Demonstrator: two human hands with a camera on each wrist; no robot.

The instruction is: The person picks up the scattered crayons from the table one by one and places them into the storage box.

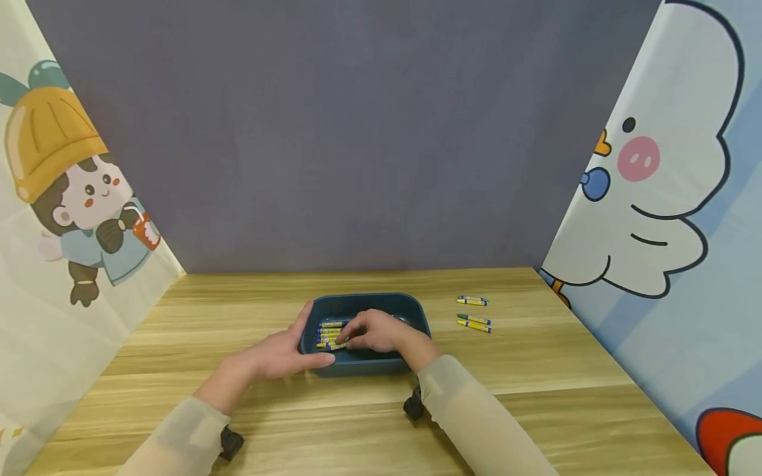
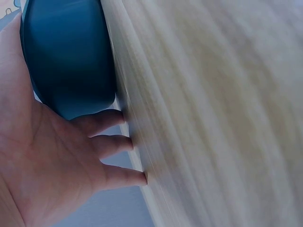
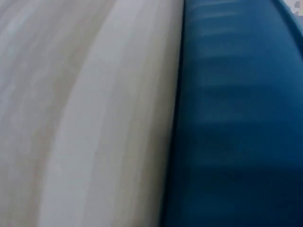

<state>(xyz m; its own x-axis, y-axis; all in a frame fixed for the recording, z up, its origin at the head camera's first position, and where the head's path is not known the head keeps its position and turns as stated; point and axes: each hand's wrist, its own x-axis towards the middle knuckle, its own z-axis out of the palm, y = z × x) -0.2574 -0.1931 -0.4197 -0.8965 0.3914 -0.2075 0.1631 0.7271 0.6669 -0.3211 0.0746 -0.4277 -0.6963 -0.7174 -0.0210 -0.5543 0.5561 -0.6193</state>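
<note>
**Blue tray, two hands, crayons in and out**

Pale translucent sleeves come in from the near edge of the wooden table, with a dark wrist mount under each forearm. The left hand lies against the left outer wall of the dark blue tray; its thumb runs along the tray's near left corner and its fingers curve round the far side of that wall, so it grips the tray. The left wrist view shows the same hold from below: the palm against the blue wall and three fingertips touching the table top beside it.

Just right of it, the right hand reaches over the near rim into the tray. Its fingers are bent down onto the crayons in the tray, a small bundle with yellow-and-blue wrappers lying side by side against the left inner wall. The fingertips touch the nearest crayon of the bundle; whether they pinch it or only press on it cannot be told. The right wrist view is blurred and shows only the blue wall beside pale wood.

Farther back and to the right, well apart from the tray, three loose crayons lie on the table, two close together and one a little beyond.

Behind the table stands a plain grey-violet back wall, flanked by a cartoon child panel on the left and a cartoon duck panel on the right.
</note>
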